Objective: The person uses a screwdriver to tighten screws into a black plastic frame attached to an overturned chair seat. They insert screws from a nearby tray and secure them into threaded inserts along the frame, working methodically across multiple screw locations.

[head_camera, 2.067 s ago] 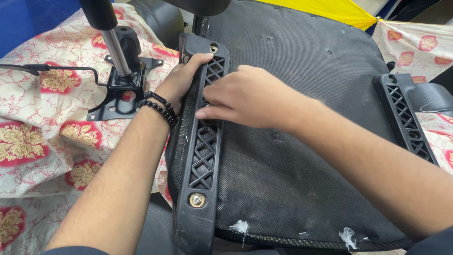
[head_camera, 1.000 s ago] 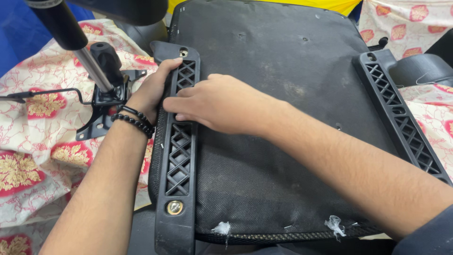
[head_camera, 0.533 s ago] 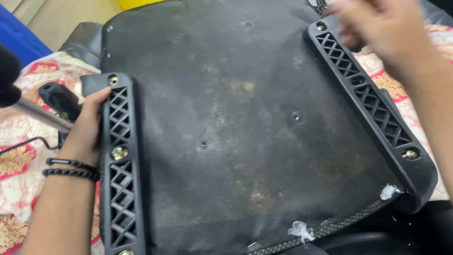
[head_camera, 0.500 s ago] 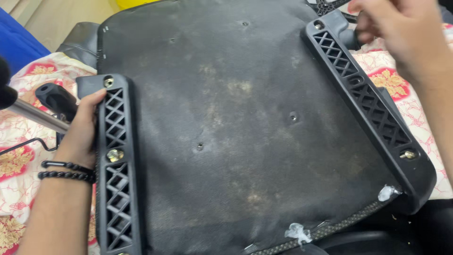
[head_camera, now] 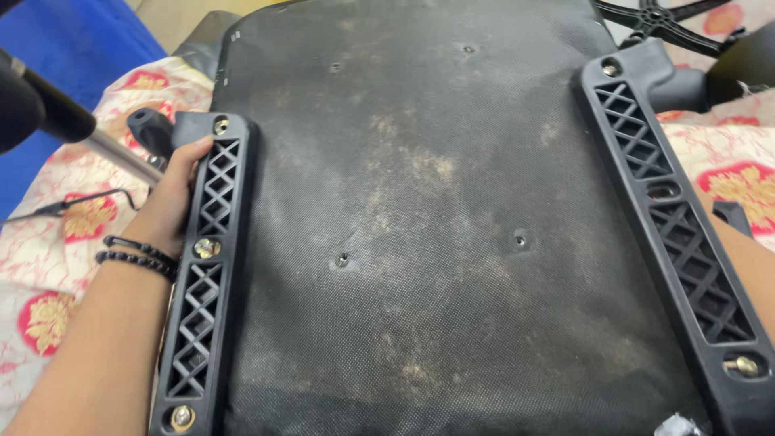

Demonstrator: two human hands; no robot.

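Left hand (head_camera: 171, 200) on armrest bracket (head_camera: 202, 282)

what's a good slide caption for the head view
Left hand grips the left armrest bracket on an upturned chair seat.

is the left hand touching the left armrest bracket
Touching. The head view shows the left hand pressed against the outer edge of the left bracket, with the thumb on its top near the upper bolt.
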